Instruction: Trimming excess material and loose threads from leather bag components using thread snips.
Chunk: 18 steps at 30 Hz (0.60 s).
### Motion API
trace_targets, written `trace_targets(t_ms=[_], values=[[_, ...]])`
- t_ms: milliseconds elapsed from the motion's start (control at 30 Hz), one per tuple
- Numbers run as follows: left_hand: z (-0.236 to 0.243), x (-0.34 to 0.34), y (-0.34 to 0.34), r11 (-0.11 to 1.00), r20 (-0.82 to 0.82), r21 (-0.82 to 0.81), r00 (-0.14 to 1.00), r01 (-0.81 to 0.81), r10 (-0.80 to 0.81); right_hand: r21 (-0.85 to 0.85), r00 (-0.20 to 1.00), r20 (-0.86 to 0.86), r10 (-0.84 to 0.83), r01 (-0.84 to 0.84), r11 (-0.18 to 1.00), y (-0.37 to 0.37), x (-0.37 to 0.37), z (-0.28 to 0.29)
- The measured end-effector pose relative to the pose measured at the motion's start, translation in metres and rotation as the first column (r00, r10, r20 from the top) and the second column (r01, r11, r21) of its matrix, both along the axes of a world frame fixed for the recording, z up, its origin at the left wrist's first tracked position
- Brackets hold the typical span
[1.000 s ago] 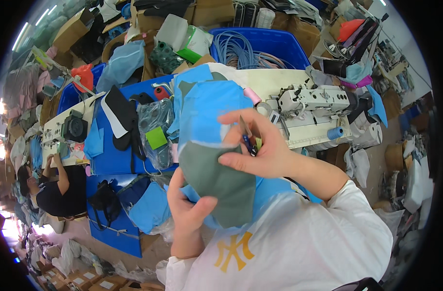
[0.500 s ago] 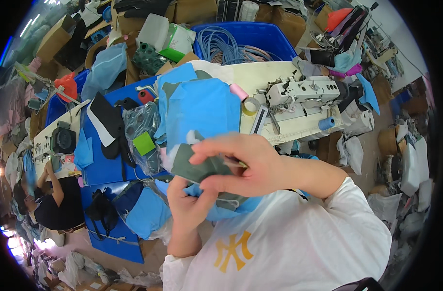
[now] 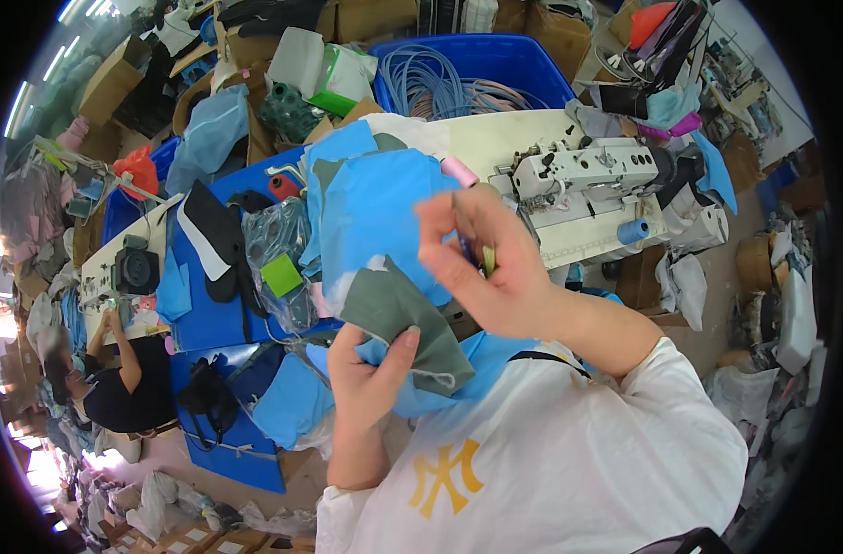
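My left hand (image 3: pixel 370 374) pinches a grey-green fabric piece (image 3: pixel 407 314) between thumb and fingers. Bright blue cloth (image 3: pixel 484 362) hangs beneath and beside it, against my shirt. White fluffy bits show at the fabric's upper edge. Raised to the right of the fabric, and apart from it, my right hand (image 3: pixel 495 268) is curled around a small tool (image 3: pixel 488 258) with yellowish and dark parts; most of it is hidden in the palm, so its kind cannot be told. Beyond both hands lies a stack of blue fabric sheets (image 3: pixel 375 208) on the table.
A white sewing machine (image 3: pixel 587 171) stands right of the stack, near a blue thread cone (image 3: pixel 633 230) and a pink cone (image 3: pixel 458 172). A blue bin (image 3: pixel 541 69) holds coiled cords (image 3: pixel 421 78). Left are clear plastic wrap (image 3: pixel 274 240) and a green square (image 3: pixel 281 275). Another person (image 3: pixel 126 388) works far left.
My right hand has drawn up and right, off the grey-green fabric. The fabric now hangs more open from my left hand, which stays holding it.
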<state>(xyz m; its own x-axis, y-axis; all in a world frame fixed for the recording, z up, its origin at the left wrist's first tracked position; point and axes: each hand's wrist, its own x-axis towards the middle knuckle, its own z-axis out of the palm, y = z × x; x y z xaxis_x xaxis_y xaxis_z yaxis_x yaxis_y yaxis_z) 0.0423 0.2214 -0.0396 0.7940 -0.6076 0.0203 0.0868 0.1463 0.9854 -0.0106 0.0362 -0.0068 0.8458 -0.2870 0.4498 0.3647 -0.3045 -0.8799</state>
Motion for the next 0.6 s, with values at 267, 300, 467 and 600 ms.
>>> trace_targets(t_ms=[267,300,467,600], values=[[0.0,-0.019,-0.02,0.993,0.076,0.08,0.993,0.085,-0.091,-0.083,0.991,0.004,0.135,-0.134,0.988,-0.011,-0.014,0.0],[0.001,-0.022,-0.021,0.99,0.085,0.123,0.993,0.071,-0.082,-0.064,0.997,0.004,0.078,-0.077,0.995,-0.017,-0.016,-0.003],[0.007,-0.043,-0.046,0.995,0.002,0.101,1.0,0.003,-0.003,0.238,0.997,-0.083,-0.002,0.021,0.971,-0.065,-0.032,-0.001],[0.021,-0.063,-0.07,0.994,-0.072,0.107,0.997,-0.034,0.042,0.005,0.993,-0.015,0.118,-0.118,0.993,-0.095,-0.054,-0.001]])
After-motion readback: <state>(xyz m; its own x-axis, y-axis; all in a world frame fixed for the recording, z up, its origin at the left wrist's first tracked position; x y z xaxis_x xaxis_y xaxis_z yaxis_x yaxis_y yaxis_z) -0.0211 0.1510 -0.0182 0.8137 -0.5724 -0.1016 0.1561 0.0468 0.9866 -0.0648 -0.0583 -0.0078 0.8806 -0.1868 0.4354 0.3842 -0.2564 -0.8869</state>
